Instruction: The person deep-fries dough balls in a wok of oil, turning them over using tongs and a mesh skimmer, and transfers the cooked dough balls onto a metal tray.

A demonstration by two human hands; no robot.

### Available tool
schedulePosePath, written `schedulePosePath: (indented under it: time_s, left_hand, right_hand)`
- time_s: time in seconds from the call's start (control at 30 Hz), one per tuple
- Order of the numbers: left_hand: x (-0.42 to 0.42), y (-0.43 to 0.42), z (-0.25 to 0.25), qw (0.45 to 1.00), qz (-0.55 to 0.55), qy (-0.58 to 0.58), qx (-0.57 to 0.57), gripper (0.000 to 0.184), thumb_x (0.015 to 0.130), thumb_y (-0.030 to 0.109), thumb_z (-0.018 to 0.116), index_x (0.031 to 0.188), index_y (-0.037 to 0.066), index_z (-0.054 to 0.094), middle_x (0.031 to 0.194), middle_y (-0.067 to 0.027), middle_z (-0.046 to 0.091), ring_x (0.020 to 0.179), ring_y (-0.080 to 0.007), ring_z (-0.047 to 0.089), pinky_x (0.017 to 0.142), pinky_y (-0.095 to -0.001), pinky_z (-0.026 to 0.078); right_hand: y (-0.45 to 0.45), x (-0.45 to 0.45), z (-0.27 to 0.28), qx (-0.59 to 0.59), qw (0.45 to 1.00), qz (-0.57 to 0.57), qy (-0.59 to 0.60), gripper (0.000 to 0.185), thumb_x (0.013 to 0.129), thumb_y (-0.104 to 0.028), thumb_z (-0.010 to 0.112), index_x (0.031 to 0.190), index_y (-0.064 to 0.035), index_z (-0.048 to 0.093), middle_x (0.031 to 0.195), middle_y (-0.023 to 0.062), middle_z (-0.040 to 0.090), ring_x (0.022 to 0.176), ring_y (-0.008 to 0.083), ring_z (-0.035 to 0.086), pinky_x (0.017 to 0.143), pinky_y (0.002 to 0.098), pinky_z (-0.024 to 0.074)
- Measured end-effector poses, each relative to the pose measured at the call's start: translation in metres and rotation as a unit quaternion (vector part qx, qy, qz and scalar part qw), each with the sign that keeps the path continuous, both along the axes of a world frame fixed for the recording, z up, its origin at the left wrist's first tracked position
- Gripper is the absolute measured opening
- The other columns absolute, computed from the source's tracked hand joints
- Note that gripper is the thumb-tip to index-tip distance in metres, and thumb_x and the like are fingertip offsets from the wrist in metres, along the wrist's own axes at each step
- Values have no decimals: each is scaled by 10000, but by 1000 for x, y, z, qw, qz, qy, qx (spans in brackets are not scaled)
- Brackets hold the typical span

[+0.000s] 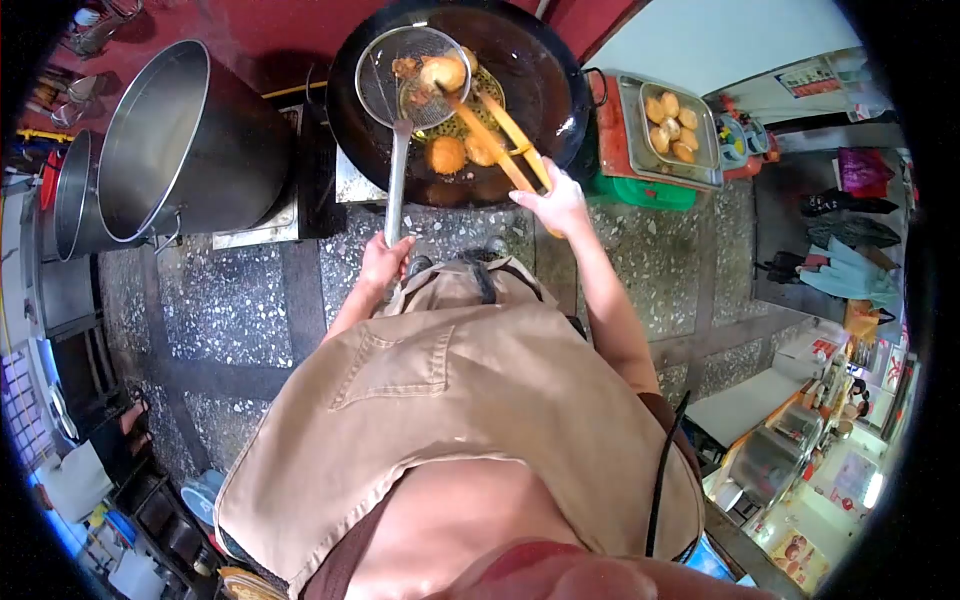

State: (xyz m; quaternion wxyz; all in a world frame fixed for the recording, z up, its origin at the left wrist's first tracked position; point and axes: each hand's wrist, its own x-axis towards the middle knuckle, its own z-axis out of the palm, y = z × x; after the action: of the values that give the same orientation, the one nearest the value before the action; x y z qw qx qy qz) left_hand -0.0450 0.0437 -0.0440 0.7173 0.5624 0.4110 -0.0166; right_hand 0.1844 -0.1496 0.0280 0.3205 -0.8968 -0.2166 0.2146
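A large black wok (pixel 540 100) holds oil and several golden fried pieces, among them an orange-brown one (pixel 446 155) low in the pan. My left hand (pixel 385 262) is closed round the metal handle of a mesh strainer (pixel 388 72), whose basket is over the wok's left part. Long wooden tongs (pixel 505 140) are in my right hand (pixel 558 203). Their tips reach a pale golden ball (pixel 442 74) at the strainer's right side; whether they grip it is unclear. Small brown bits lie in the mesh.
Right of the wok, a metal tray (pixel 650 160) bears a container (pixel 712 140) of several fried balls (pixel 670 125). A green basin (pixel 645 193) is below it. At the left stands a tall metal pot (pixel 240 150), with another pot (pixel 75 195) beyond it.
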Motion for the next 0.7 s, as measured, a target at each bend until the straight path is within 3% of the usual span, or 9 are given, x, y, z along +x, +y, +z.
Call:
schedulePosePath:
  time_s: [0.07, 0.33, 0.5, 0.7]
  left_hand:
    - [-6, 5, -1, 1000, -12, -9, -11, 231, 830, 190, 640, 832, 49, 457, 554, 5, 487, 396, -77, 436, 349, -223, 367]
    - [-22, 15, -2, 998, -46, -11, -39, 205, 821, 150, 642, 813, 45, 466, 517, 17, 459, 359, -65, 405, 324, -215, 329]
    - [-20, 15, 18, 998, -62, -7, -6, 197, 819, 122, 629, 794, 27, 458, 519, -3, 466, 361, -74, 406, 325, -237, 319]
    - [-3, 0, 46, 996, -45, 72, 22, 216, 826, 129, 626, 783, 10, 450, 500, -5, 456, 370, -86, 416, 330, -250, 342]
  right_hand:
    - [1, 3, 2, 203, 953, -48, 218, 604, 697, -219, 756, 1206, -7, 511, 1056, 53, 607, 963, 122, 554, 865, 254, 416]
    - [-14, 27, -11, 217, 961, 27, 168, 623, 715, -193, 735, 1236, 22, 471, 1067, 64, 594, 939, 117, 557, 839, 248, 434]
    - [-4, 57, -22, 128, 953, 29, 271, 583, 732, -227, 713, 1222, 2, 497, 1026, 44, 599, 860, 94, 560, 704, 234, 461]
    - [-6, 65, 0, 178, 927, 41, 327, 574, 731, -223, 705, 1225, -10, 503, 1025, 36, 600, 853, 86, 558, 680, 229, 453]
